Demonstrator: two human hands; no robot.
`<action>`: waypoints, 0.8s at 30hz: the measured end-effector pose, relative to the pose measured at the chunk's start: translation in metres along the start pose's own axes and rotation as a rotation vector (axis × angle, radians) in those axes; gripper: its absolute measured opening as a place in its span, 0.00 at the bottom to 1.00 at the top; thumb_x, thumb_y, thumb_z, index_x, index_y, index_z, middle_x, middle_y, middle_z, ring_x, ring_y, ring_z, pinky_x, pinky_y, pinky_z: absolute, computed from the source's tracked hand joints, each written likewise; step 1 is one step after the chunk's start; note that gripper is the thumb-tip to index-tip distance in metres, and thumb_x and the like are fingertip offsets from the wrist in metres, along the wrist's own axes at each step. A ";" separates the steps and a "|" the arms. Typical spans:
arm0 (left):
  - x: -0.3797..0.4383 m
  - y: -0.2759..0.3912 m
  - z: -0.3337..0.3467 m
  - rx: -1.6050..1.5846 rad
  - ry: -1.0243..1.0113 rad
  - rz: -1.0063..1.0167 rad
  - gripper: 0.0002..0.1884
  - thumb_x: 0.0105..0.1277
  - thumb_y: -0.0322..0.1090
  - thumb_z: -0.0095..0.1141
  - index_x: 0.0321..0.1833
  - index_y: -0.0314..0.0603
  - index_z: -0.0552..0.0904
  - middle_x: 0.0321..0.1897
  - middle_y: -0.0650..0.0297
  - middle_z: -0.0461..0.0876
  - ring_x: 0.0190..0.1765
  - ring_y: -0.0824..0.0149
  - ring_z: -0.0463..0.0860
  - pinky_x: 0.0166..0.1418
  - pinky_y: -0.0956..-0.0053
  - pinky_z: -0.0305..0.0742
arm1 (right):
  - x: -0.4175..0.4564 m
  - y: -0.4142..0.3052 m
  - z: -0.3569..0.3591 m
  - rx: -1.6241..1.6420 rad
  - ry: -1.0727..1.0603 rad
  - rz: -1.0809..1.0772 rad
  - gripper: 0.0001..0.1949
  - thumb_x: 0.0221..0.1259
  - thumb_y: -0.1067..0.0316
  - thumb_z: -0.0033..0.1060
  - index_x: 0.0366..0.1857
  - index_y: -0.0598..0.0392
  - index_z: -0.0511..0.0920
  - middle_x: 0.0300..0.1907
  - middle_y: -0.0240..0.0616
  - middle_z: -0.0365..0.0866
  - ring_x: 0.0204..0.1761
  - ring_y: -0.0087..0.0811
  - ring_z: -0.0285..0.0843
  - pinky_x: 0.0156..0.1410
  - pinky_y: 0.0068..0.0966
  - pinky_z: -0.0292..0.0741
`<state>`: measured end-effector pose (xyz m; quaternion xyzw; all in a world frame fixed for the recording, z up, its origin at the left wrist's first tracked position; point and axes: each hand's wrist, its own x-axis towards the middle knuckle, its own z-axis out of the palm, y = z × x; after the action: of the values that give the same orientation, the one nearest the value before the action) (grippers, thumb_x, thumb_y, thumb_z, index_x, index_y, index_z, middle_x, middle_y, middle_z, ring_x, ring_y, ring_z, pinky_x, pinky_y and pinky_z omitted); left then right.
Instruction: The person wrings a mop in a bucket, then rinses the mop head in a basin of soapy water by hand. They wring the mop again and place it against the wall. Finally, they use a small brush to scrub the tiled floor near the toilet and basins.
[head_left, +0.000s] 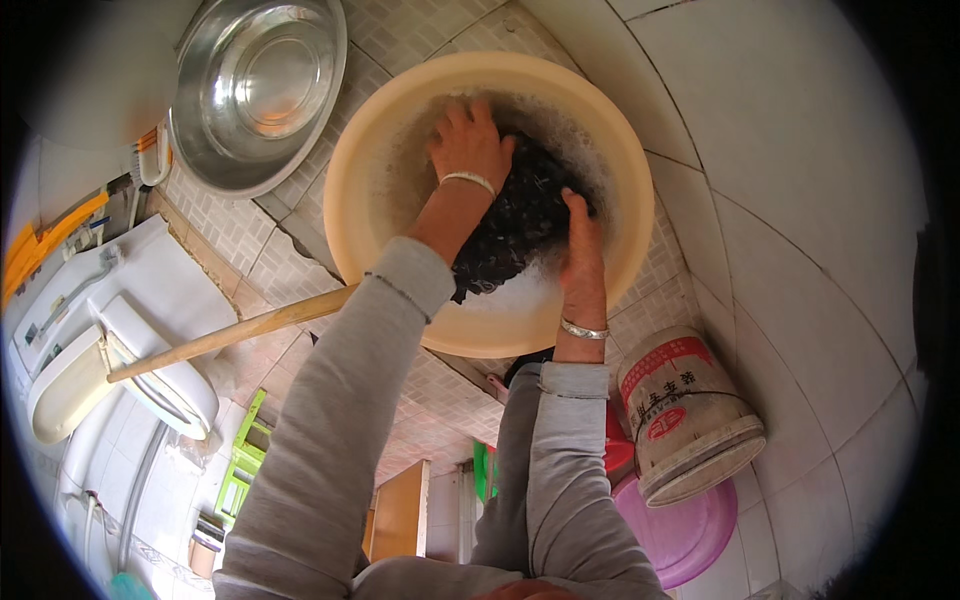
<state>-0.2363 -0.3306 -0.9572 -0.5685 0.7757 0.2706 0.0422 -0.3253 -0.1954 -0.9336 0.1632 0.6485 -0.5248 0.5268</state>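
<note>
A peach-coloured plastic basin (349, 161) holds cloudy, sudsy water and a bunched dark patterned cloth (517, 225). My left hand (469, 142), with a bangle at its wrist, is in the upper part of the basin, fingers apart at the water. Its thumb lies along the cloth's edge, and the fingertips are blurred. On the other side, my right hand (583, 236) has the cloth's right edge between its raised thumb and its fingers, which are mostly hidden. A bangle circles that wrist too.
A metal basin (281, 75) sits upper left on the tiled floor. A wooden pole (240, 334) reaches the peach basin's left rim, near a white toilet (161, 382). A bucket bearing writing (682, 420) and a purple plastic basin (682, 529) lie right, beside the tiled wall (810, 187).
</note>
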 end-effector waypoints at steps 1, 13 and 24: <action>0.010 -0.002 0.005 -0.063 -0.023 0.004 0.28 0.60 0.53 0.58 0.51 0.31 0.77 0.54 0.34 0.70 0.53 0.36 0.76 0.59 0.53 0.72 | -0.002 -0.002 0.006 -0.139 0.021 -0.078 0.26 0.65 0.47 0.56 0.57 0.58 0.74 0.55 0.35 0.77 0.57 0.34 0.74 0.61 0.31 0.72; -0.098 0.060 -0.035 -0.075 0.022 0.530 0.13 0.49 0.36 0.64 0.37 0.47 0.78 0.30 0.58 0.75 0.35 0.51 0.79 0.40 0.57 0.77 | -0.004 0.054 -0.027 -0.043 -0.289 -0.503 0.18 0.74 0.63 0.44 0.64 0.53 0.66 0.59 0.35 0.72 0.60 0.30 0.70 0.65 0.28 0.69; -0.009 -0.027 -0.015 -0.154 -0.146 0.178 0.20 0.62 0.46 0.56 0.54 0.47 0.78 0.55 0.42 0.76 0.49 0.45 0.82 0.51 0.54 0.78 | -0.008 -0.012 0.018 0.233 -0.105 0.077 0.21 0.65 0.51 0.56 0.56 0.54 0.76 0.54 0.34 0.79 0.57 0.31 0.75 0.62 0.29 0.71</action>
<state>-0.2053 -0.3353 -0.9513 -0.4779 0.7948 0.3728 0.0304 -0.3218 -0.2132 -0.9192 0.2203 0.5479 -0.5837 0.5573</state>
